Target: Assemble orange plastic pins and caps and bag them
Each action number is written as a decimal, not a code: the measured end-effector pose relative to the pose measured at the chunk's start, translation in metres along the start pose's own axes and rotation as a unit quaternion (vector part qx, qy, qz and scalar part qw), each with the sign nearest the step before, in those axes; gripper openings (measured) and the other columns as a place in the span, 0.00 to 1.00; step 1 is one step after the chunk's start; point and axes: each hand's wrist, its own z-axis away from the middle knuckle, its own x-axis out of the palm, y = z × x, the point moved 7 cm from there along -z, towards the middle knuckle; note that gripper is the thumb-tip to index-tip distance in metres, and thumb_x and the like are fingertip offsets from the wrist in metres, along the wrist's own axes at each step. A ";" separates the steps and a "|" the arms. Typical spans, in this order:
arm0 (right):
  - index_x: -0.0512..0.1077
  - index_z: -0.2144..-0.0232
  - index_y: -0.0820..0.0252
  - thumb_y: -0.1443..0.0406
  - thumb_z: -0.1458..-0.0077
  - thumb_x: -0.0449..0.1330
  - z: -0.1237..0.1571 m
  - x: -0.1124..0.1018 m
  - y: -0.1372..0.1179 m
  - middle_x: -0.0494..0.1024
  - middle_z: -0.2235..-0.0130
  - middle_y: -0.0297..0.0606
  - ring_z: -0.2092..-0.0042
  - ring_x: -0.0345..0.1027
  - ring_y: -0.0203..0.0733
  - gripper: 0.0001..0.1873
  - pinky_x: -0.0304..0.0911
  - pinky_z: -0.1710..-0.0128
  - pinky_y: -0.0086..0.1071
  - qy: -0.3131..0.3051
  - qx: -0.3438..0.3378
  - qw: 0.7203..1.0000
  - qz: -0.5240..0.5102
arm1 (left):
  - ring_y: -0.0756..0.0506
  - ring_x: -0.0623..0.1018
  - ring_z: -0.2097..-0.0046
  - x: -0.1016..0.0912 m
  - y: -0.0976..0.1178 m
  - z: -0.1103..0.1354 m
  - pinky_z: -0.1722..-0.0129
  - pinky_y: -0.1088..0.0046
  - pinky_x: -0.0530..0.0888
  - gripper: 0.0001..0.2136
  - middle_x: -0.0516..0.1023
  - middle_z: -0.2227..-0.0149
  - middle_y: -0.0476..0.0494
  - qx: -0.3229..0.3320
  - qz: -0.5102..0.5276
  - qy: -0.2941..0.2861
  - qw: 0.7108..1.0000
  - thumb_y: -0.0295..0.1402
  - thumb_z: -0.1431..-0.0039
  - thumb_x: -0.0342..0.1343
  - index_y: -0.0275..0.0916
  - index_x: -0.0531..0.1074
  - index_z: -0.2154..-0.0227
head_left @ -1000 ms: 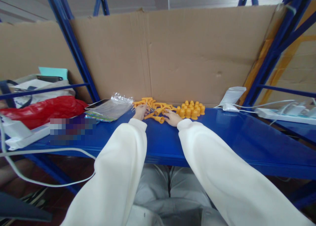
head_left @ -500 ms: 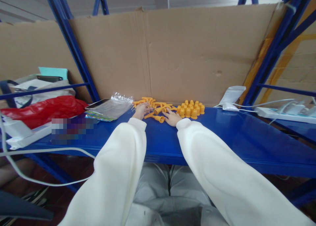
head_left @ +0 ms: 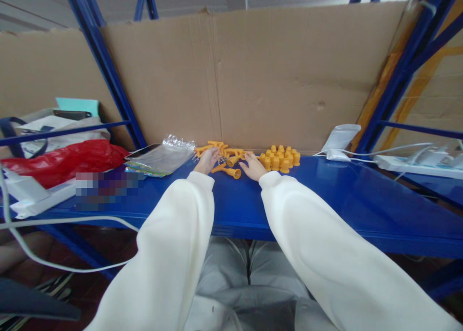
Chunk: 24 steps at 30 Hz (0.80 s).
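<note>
My left hand [head_left: 207, 161] is over the left part of a heap of orange plastic pieces [head_left: 233, 152], its fingertips drawn together beside small metallic bits [head_left: 223, 161]. What it pinches, if anything, is too small to make out. My right hand [head_left: 254, 168] is at the heap's right end, fingers curled at an orange branched piece partly hidden behind them. Between my hands lies a loose orange piece with a funnel-like open end [head_left: 235, 173] and a thin stem. Right of my right hand, several orange cups [head_left: 275, 163] stand upside down in close rows.
A blue shelf top [head_left: 325, 201] carries everything, with a cardboard panel [head_left: 275, 80] behind. On the left lie a clear plastic bag [head_left: 170, 158], a red bag [head_left: 72, 162] and a white power strip [head_left: 47, 196]. Another power strip [head_left: 415, 166] and a white packet [head_left: 340, 140] are right.
My right hand has drawn its fingers in and slightly up; a funnel-ended piece seen by its fingertips no longer lies there. My left hand has turned a little, its fingertips closing together.
</note>
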 end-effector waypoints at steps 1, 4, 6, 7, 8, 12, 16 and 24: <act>0.67 0.35 0.69 0.62 0.35 0.57 -0.003 -0.002 0.004 0.66 0.32 0.57 0.28 0.56 0.53 0.29 0.51 0.27 0.46 0.023 0.000 0.999 -0.029 | 0.46 0.80 0.51 0.000 0.000 0.000 0.59 0.77 0.75 0.07 0.80 0.62 0.43 0.002 -0.003 0.002 1.000 0.22 0.42 0.54 0.39 0.72 0.63; 0.70 0.36 0.66 0.63 0.38 0.60 -0.011 -0.008 0.016 0.65 0.32 0.56 0.35 0.67 0.53 0.30 0.58 0.30 0.46 0.074 0.023 0.989 -0.130 | 0.46 0.80 0.51 0.001 0.001 0.001 0.57 0.75 0.75 0.07 0.81 0.62 0.43 0.007 -0.021 0.005 1.000 0.22 0.43 0.55 0.39 0.73 0.64; 0.70 0.36 0.67 0.64 0.40 0.61 -0.015 -0.013 0.021 0.62 0.31 0.57 0.41 0.74 0.52 0.30 0.62 0.33 0.44 0.093 0.052 0.975 -0.194 | 0.46 0.80 0.51 0.001 0.001 0.003 0.58 0.75 0.75 0.06 0.81 0.62 0.43 0.007 -0.038 0.006 0.999 0.22 0.43 0.55 0.38 0.72 0.66; 0.70 0.36 0.69 0.65 0.40 0.61 -0.015 -0.016 0.023 0.61 0.31 0.58 0.42 0.75 0.51 0.30 0.63 0.34 0.43 0.102 0.066 0.968 -0.219 | 0.46 0.81 0.52 0.001 0.001 0.003 0.59 0.76 0.75 0.05 0.81 0.61 0.42 0.007 -0.049 0.010 0.999 0.22 0.42 0.55 0.38 0.72 0.67; 0.70 0.37 0.71 0.66 0.41 0.61 -0.016 -0.020 0.023 0.61 0.31 0.60 0.42 0.75 0.51 0.30 0.63 0.34 0.41 0.114 0.080 0.961 -0.240 | 0.46 0.81 0.53 0.000 0.002 0.004 0.60 0.76 0.75 0.05 0.81 0.62 0.42 0.009 -0.061 0.016 0.998 0.23 0.42 0.55 0.38 0.72 0.67; 0.73 0.39 0.72 0.68 0.42 0.62 -0.014 -0.039 0.020 0.63 0.32 0.59 0.38 0.72 0.53 0.29 0.61 0.32 0.42 0.166 0.090 0.936 -0.297 | 0.44 0.82 0.58 -0.008 0.007 0.006 0.63 0.72 0.76 0.06 0.81 0.62 0.43 0.054 -0.132 0.057 0.988 0.25 0.43 0.58 0.39 0.71 0.63; 0.77 0.43 0.67 0.67 0.44 0.64 -0.013 -0.048 0.016 0.67 0.33 0.53 0.36 0.69 0.53 0.26 0.61 0.32 0.44 0.195 0.065 0.916 -0.346 | 0.40 0.83 0.56 -0.006 0.020 0.012 0.57 0.65 0.79 0.08 0.80 0.62 0.41 0.176 -0.281 0.086 0.939 0.24 0.46 0.59 0.38 0.73 0.62; 0.82 0.51 0.60 0.55 0.50 0.72 -0.004 -0.053 -0.005 0.73 0.37 0.46 0.40 0.74 0.52 0.26 0.68 0.37 0.46 0.166 0.009 0.878 -0.449 | 0.38 0.76 0.40 0.056 0.021 0.046 0.37 0.55 0.71 0.21 0.78 0.44 0.37 0.424 -0.501 -0.133 0.743 0.33 0.44 0.63 0.38 0.73 0.47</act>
